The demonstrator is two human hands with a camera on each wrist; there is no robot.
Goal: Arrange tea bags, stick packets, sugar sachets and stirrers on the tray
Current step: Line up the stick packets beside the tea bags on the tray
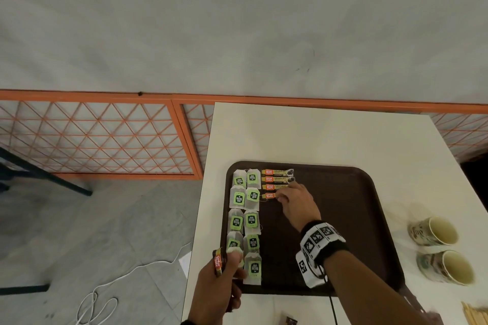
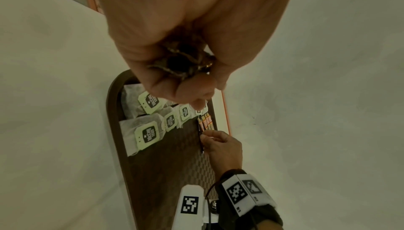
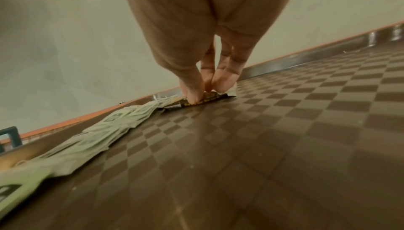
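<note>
Left hand (image 1: 224,277), at 7 o'clock of the tray (image 1: 356,219): fingers curled tight round a bundle of stick packets (image 1: 218,261), held over the tray's near left corner. Tea bags (image 1: 247,221): 2 columns, flat along the tray's left side from 11 to 7 o'clock. Just right of them, at 11 o'clock, 3 stick packets (image 1: 277,179) lie in a stack of rows. Right hand (image 1: 297,203): thumb and fingertips (image 3: 194,95) pinching a 4th stick packet (image 1: 270,195) down on the tray, directly under the 3rd. Off the tray at 3 o'clock, 2 paper cups (image 1: 438,248) on their sides on the table (image 1: 317,134); stirrers (image 1: 475,315) at 5 o'clock.
</note>
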